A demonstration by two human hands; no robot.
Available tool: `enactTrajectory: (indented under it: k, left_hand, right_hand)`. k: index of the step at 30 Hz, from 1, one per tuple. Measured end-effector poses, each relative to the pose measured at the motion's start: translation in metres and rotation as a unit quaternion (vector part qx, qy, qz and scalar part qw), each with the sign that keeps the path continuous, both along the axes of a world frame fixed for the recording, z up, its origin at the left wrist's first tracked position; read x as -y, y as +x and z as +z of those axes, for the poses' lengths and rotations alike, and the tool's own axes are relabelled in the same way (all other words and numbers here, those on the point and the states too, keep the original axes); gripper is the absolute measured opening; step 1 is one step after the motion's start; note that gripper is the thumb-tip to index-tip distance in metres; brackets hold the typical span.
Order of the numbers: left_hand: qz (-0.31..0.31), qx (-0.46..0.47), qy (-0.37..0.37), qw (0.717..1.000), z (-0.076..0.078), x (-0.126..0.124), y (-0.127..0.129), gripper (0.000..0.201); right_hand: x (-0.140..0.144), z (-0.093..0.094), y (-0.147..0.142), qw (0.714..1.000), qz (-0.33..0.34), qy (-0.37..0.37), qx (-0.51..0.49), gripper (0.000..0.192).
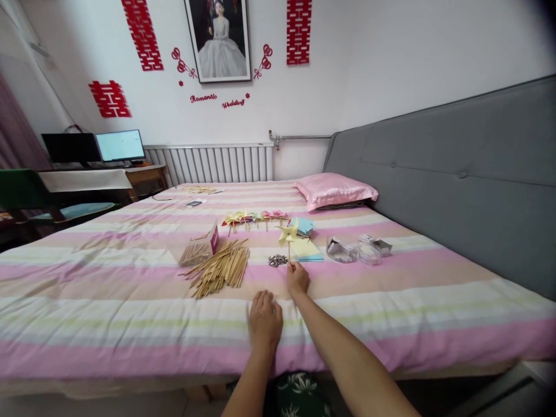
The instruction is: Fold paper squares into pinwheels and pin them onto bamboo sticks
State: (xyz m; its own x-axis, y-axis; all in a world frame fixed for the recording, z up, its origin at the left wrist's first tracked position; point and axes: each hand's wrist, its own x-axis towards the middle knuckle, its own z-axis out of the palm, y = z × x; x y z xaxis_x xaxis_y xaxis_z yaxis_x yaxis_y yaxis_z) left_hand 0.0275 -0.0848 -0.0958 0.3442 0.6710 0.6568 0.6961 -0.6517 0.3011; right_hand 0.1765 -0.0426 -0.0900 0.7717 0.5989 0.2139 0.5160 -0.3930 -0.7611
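Pinwheel of pale yellow folded paper (pixel 288 234) on a thin tan stick (pixel 289 253) stands nearly upright in my right hand (pixel 297 279), whose fingers are closed round the stick's lower end. Through the head camera I see it between a small heap of shiny silvery pieces (pixel 277 260), just left of the stick, and a stack of pale yellow paper squares (pixel 306 248) on its right, with light blue paper sheets (pixel 311 258) showing beneath them. My left hand (pixel 266 321) rests palm down on the pink, white and tan striped bed cover (pixel 130 324), fingers loosely extended; I see nothing gripped in it. Farther left I have a loose pile of tan wooden sticks (pixel 223 269) beside a clear plastic box (pixel 200 250) with more sticks inside. Beyond my right hand, a row of yellow and pink paper pinwheels (pixel 255 218) lies across the bed, short of a pink satin pillow (pixel 336 190).
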Motion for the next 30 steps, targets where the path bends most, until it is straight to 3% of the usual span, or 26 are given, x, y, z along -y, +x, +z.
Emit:
enactTrajectory:
  k: [10, 30]
  left_hand:
    - [0.002, 0.002, -0.010, 1.000, 0.0016, 0.0029, -0.0015, 0.024]
    - [0.005, 0.034, -0.044, 0.998, 0.0049, 0.0077, 0.0004, 0.071]
  right_hand:
    - [-0.0015, -0.0038, 0.0004, 1.000, 0.003, -0.002, -0.004, 0.024]
    - [-0.0009, -0.0019, 0.0001, 1.000, 0.003, 0.002, 0.001, 0.024]
